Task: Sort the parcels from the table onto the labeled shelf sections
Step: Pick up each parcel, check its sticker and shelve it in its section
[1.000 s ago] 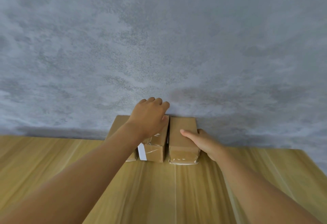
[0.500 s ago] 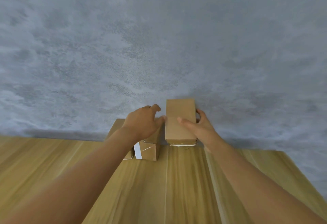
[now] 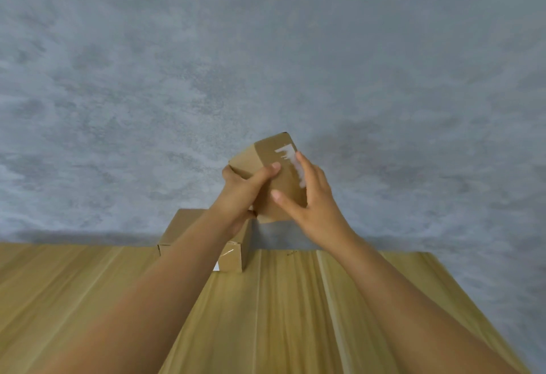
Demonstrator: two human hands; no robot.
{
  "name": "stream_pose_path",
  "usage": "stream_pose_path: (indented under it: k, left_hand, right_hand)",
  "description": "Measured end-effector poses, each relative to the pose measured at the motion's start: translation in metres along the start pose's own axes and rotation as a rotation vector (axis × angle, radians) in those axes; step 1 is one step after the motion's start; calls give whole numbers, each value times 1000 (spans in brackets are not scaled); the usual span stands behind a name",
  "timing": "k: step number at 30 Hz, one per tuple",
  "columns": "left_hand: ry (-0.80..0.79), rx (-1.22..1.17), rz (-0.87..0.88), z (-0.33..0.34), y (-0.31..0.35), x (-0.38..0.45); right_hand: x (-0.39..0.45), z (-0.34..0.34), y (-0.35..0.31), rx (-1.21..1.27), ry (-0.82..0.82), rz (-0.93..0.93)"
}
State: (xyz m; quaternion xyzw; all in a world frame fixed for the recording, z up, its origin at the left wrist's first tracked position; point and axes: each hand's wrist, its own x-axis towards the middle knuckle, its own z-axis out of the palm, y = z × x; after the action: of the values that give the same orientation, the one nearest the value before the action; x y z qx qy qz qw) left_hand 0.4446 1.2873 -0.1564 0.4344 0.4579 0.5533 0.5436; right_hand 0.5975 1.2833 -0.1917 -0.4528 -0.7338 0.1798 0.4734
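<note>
The raised box is plain brown cardboard with a torn white patch. Two boxes below are the same brown, one showing a white label edge. The surface is yellowish streaked wood; the wall is mottled grey.

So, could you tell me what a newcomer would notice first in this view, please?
The eye goes first to the box held up in mid-frame by both hands, the left hand gripping its left side and the right hand its right, with a torn white label on its upper face. Below and left, two more boxes sit at the far edge of the wooden table, against a mottled grey wall.
</note>
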Motion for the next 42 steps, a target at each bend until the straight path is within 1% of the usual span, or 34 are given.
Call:
stream_pose_path:
  k: [2,5,7,9,11,15,17,20,22,25,29,31,33,35,36,38,40,42]
  left_hand:
    - [-4,-70,-10,-5,-4,-1]
    - [-57,-147,-2,-10,-9,-4]
    - [-120,-204,-1,-14,-15,-7]
    - [-167,-229,14,-20,-23,-9]
    - [-208,-230,24,-28,-29,-11]
    - [-250,-225,-1,-44,-38,-13]
    - [-232,-257,-19,-47,-40,-16]
    - [-224,-285,-34,-50,-40,-22]
    - [-183,-313,-64,-54,-40,-23]
    - [-127,-281,-85,-59,-42,-22]
    - [-63,-238,-109,-65,-43,-18]
    - [-42,-179,-92,-71,-42,-16]
    - [-62,-144,-93,-75,-41,-14]
    - [-65,-165,-64,-74,-38,-13]
    - [-51,-184,-44,-73,-38,-12]
    - [-37,-207,-25,-68,-40,-10]
    - [-56,-169,-18,-64,-44,-11]
    - [-80,-145,-9,-65,-44,-12]
  right_hand:
    - [-8,0,-2,104,-4,132]
    - [-10,6,-6,375,61,487]
    - [-12,7,-8,621,3,679]
    - [-15,10,-8,897,-88,748]
    - [-19,13,-6,966,-92,708]
    - [-24,22,-5,916,4,616]
    - [-28,25,-3,800,63,557]
    - [-32,30,-2,613,88,431]
    - [-34,34,1,570,91,367]
    - [-37,41,6,507,86,320]
    - [-35,43,6,486,19,358]
    - [-31,42,6,603,11,446]
    - [-26,41,8,701,-19,534]
    - [-25,43,6,732,-51,555]
    - [-25,45,4,759,-35,559]
    - [-25,56,-1,795,68,552]
    - [-23,68,-7,802,166,559]
    - [-22,76,-11,766,155,565]
